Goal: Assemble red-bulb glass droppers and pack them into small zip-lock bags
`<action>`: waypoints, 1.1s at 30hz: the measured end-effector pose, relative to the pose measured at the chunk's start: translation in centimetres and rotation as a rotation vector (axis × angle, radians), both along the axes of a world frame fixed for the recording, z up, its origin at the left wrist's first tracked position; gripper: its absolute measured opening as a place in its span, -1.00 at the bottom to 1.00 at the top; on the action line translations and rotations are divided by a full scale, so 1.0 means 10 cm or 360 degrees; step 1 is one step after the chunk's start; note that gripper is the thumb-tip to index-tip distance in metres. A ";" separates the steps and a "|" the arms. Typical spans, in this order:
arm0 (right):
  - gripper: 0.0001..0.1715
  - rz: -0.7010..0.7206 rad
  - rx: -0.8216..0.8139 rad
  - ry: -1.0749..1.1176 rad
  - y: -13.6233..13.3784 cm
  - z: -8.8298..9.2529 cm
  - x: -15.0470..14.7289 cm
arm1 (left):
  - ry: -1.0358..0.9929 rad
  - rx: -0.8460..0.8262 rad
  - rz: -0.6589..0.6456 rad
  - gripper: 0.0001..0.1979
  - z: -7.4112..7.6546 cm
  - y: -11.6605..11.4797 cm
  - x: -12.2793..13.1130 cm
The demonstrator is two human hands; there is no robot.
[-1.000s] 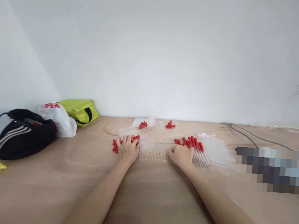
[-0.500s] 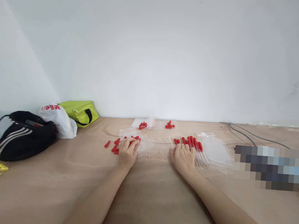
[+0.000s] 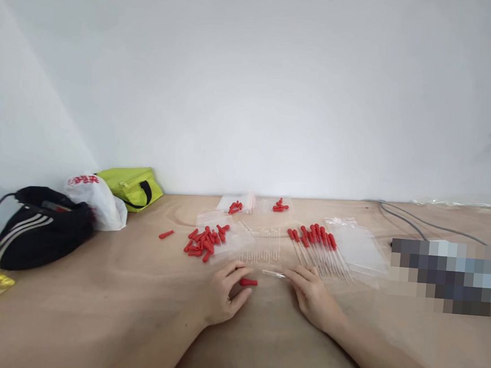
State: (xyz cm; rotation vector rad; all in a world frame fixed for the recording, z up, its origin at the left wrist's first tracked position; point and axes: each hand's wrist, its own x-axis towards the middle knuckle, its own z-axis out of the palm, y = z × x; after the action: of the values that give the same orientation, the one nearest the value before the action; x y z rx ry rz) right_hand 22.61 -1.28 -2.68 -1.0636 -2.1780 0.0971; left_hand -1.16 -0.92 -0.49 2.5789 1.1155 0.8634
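The glass tube [image 3: 273, 274] is gripped at one end by the fingertips of the right hand [image 3: 315, 300], and its long axis is directed leftward from that hand, with only a slight slant. The red bulb [image 3: 249, 282] is framed by the curled fingers and thumb of the left hand [image 3: 225, 296], its narrow end turned rightward, though whether it is pinched or merely surrounded cannot be told. The tube's free end is placed just beyond the bulb, apart from it, the two axes being nearly parallel but not in line.
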 end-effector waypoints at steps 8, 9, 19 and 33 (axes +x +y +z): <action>-0.77 0.0066 -0.0162 0.0097 0.02 0.04 -0.07 | 0.0042 0.0114 0.0165 -0.85 -0.04 0.08 0.12; -0.77 0.0070 -0.0169 0.0120 0.02 0.04 -0.08 | 0.0069 0.0117 0.0182 -0.85 -0.02 0.08 0.13; -0.79 0.0110 -0.0225 0.0103 0.04 0.05 -0.09 | 0.0064 0.0097 0.0164 -0.81 0.04 0.05 0.18; -0.74 0.0145 -0.0147 0.0033 0.07 0.09 -0.08 | 0.0028 0.0106 -0.0027 -0.76 0.00 0.02 0.18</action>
State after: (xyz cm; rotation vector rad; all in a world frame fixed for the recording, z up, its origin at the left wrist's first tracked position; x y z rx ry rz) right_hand 21.79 -0.57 -1.83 -1.0092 -2.2216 0.2514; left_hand 0.64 -0.68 -0.49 2.6508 1.0855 0.8905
